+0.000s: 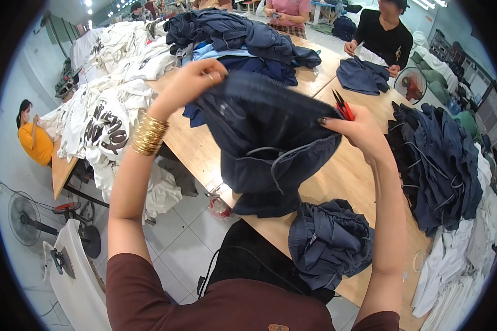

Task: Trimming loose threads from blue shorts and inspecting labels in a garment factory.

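Observation:
Between my two raised hands hangs a pair of navy drawstring shorts (254, 127), its elastic waistband stretched open over the table. My left hand (190, 83), slightly blurred, pinches the waistband's left end. At the other end, my right hand (359, 129) grips the waistband with thumb and fingers. Red-handled thread snips (343, 106) with dark points also sit in my right hand. A grey drawstring (279, 163) dangles from the waistband's near side. Below, bunched navy shorts (331, 243) lie at the table's near edge.
The wooden table (199, 149) carries a navy garment pile (226, 33) at the back, more navy shorts (442, 165) at right and white printed garments (110, 116) at left. A person in black (384, 36) handles garments across the table. A standing fan (27, 220) and white chair (77, 270) are lower left.

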Action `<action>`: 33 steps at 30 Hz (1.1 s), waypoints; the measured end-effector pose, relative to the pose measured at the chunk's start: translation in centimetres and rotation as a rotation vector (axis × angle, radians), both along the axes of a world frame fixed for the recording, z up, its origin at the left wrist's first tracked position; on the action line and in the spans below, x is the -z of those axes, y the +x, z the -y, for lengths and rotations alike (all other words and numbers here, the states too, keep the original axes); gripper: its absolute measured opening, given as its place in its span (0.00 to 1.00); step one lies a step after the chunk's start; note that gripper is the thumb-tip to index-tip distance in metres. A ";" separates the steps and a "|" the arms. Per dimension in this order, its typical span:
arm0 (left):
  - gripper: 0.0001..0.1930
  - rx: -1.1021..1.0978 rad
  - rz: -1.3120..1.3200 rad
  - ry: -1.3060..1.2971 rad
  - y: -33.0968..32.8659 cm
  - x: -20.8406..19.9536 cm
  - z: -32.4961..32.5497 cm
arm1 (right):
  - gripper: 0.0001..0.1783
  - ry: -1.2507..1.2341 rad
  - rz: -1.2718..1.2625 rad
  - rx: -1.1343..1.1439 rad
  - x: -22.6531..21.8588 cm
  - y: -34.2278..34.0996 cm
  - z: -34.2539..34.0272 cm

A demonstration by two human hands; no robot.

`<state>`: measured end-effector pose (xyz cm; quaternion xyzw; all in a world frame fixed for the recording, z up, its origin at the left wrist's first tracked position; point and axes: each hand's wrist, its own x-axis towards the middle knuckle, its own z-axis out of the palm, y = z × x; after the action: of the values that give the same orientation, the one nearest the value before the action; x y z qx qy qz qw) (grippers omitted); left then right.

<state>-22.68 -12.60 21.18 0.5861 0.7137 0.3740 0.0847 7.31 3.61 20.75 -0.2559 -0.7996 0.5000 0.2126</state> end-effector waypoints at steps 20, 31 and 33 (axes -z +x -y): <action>0.11 0.630 1.057 0.015 8.1 1.8 -3.5 | 0.19 0.011 0.243 -0.207 -1.0 0.2 0.4; 0.14 0.346 1.103 0.023 9.2 1.6 -2.6 | 0.10 -0.182 0.010 -0.017 -1.5 0.5 0.0; 0.16 0.404 0.977 -0.003 9.9 1.1 -2.7 | 0.09 -0.189 -0.004 -0.018 -1.2 0.1 -0.7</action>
<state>-12.77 -9.89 20.12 0.4695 0.4643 0.5788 0.4785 7.36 4.31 21.94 -0.2667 -0.7506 0.5757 0.1844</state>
